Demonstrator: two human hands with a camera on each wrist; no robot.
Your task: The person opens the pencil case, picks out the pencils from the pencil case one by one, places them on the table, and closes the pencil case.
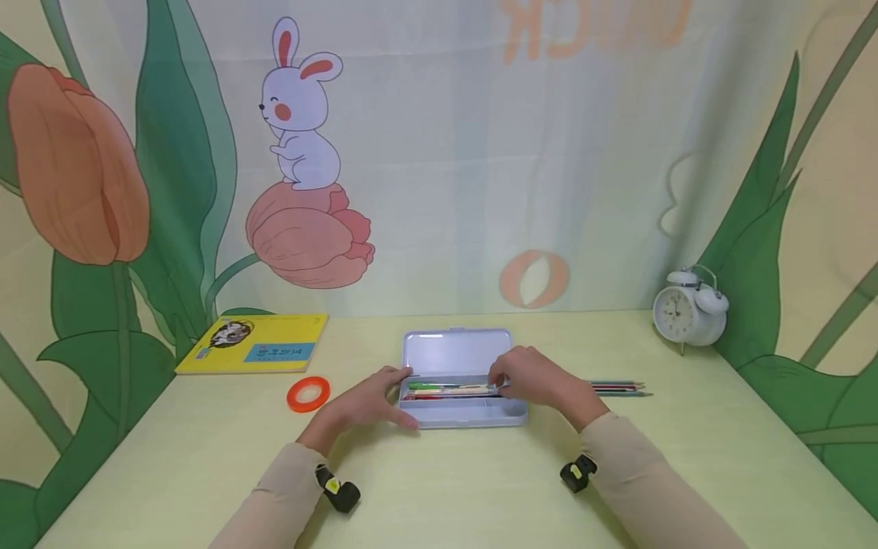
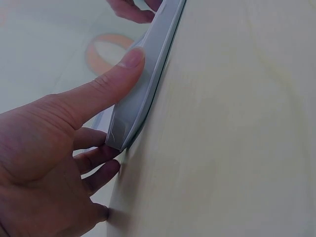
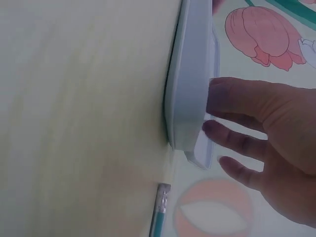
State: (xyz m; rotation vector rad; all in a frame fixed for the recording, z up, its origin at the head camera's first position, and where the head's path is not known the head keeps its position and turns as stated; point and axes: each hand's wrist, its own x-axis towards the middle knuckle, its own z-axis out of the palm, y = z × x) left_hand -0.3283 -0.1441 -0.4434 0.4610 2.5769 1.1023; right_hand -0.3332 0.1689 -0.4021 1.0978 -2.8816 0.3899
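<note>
A pale lilac pencil case (image 1: 439,415) lies with its lid (image 1: 456,352) folded back on the table. Pens and pencils (image 1: 453,391) fill its long rear compartment, one of them green. My left hand (image 1: 373,398) holds the case's left end; in the left wrist view the thumb (image 2: 132,58) presses the front wall and the other fingers wrap the corner. Over the right end of the compartment, my right hand (image 1: 531,376) reaches in with bent fingers. Its fingertips are hidden behind the case wall in the right wrist view, so I cannot tell whether they pinch a pencil.
Several pencils (image 1: 620,388) lie right of the case, partly behind my right wrist. An orange ring-shaped roll (image 1: 293,396) and a yellow book (image 1: 274,335) are on the left. A white alarm clock (image 1: 693,311) stands at the back right, before the printed curtain (image 1: 439,152).
</note>
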